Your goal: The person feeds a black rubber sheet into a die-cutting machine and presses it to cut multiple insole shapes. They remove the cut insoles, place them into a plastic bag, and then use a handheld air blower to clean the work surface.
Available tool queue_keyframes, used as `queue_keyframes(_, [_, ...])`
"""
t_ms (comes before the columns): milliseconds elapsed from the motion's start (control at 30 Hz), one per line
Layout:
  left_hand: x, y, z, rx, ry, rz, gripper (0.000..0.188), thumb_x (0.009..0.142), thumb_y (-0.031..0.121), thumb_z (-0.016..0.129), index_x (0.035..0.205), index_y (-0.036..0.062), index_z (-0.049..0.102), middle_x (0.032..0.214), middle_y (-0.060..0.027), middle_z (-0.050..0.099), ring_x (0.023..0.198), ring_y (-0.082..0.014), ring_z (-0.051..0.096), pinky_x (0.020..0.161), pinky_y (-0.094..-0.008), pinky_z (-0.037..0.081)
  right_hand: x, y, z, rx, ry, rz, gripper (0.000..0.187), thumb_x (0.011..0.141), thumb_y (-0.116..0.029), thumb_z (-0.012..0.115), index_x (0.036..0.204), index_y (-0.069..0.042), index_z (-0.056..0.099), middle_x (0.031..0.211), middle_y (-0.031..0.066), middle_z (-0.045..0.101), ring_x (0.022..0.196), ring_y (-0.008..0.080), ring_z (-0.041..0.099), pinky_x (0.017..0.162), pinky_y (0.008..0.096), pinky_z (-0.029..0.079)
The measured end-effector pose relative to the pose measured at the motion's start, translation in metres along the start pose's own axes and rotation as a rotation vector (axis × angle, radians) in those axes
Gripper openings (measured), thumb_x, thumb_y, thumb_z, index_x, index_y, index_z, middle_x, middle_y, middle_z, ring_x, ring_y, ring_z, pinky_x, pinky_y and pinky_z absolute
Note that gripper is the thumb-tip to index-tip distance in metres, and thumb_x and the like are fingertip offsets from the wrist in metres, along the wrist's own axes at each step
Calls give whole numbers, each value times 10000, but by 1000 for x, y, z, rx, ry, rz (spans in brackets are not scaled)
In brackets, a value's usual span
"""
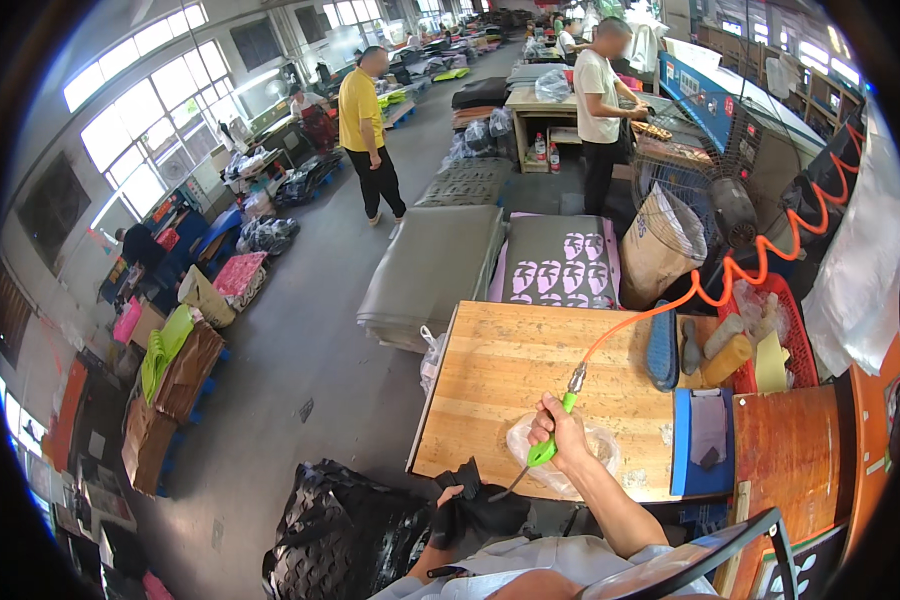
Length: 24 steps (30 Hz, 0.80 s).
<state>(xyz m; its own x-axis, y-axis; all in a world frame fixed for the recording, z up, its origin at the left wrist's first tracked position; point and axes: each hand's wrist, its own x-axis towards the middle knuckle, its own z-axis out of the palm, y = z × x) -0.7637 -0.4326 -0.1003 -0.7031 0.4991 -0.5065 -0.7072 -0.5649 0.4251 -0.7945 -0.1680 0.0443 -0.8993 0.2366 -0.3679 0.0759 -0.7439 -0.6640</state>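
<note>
My right hand (567, 432) is closed round a green air blow gun (541, 454) above the near part of the wooden table (510, 365). An orange coiled hose (638, 318) joins the gun through a metal coupling and runs up to the right. The gun's thin dark nozzle points down to the left, close to a soft black piece (482, 508) that looks like fabric. My left hand (449, 497) grips that piece just off the table's front edge; part of the hand is hidden by it. Behind the gun, a clear plastic bag (602, 448) lies on the table.
A black sack-like heap (335, 530) stands at lower left. On the table's right are a blue shoe-shaped item (661, 350), a blue tray (682, 440) and a red basket (802, 335). Grey sheet stacks (435, 265) stand beyond. Two people, in yellow (360, 110) and white (598, 90), stand farther off.
</note>
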Motion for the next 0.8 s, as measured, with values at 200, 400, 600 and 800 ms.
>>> queue_keyframes(200, [17,-15,5,83,135,23,471,884,277,571,1206,-50,677,1230,-170,708,1138,-308,655,1057,-414,491,-1,11,-11,-467,17,-152,305,1061,-296,633,949,-24,555,618,-6,434,481,149,444,501,355,446])
queue_keyframes(400, [9,-13,-2,78,-4,67,513,872,315,598,1242,-33,666,1223,-177,703,1169,-317,648,1058,-432,493,10,-7,-17,-2,33,-73,269,1057,-289,625,919,-73,544,612,-27,401,482,137,421,488,348,419])
queue_keyframes(600, [-2,-16,3,-166,-258,32,664,898,375,598,1408,-43,517,1330,-239,627,1208,-347,632,1095,-503,478,5,-42,-28,-1,119,-118,270,1068,-302,603,923,-80,546,606,-34,389,478,128,406,491,337,417])
queue_keyframes(800, [-4,-12,31,-215,-296,-268,647,950,398,532,1415,-53,515,1355,-237,622,1223,-360,632,1090,-496,495,4,-38,-19,-48,50,-150,266,1057,-280,632,942,-59,540,608,-13,404,476,138,419,496,342,427])
